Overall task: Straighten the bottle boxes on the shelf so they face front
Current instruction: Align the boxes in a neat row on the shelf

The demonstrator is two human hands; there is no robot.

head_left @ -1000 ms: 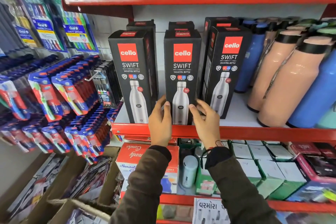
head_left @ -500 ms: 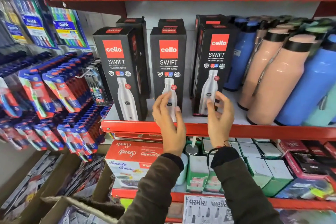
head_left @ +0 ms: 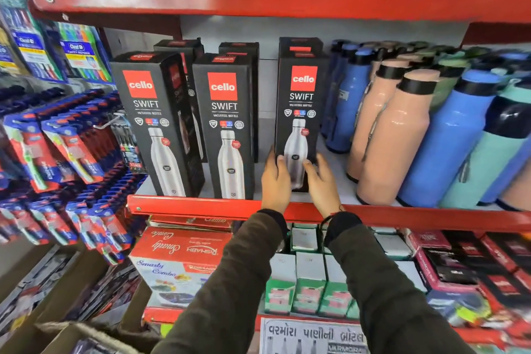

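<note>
Three black "cello SWIFT" bottle boxes stand in the front row on the red shelf (head_left: pixel 201 205). The left box (head_left: pixel 149 123) is turned slightly, showing its right side. The middle box (head_left: pixel 225 126) faces front. The right box (head_left: pixel 300 106) sits further back and faces front. My left hand (head_left: pixel 274 178) grips its lower left edge and my right hand (head_left: pixel 321 182) grips its lower right edge. More of the same boxes stand behind each front one, mostly hidden.
Peach bottles (head_left: pixel 393 135) and blue bottles (head_left: pixel 448 141) stand close to the right of the held box. Toothbrush packs (head_left: pixel 66 146) hang at the left. The lower shelf holds a red combo box (head_left: pixel 178 261) and small green-and-white boxes (head_left: pixel 307 282).
Both hands left the middle box and moved right onto the third box. That box was angled to the left before and now faces front.
</note>
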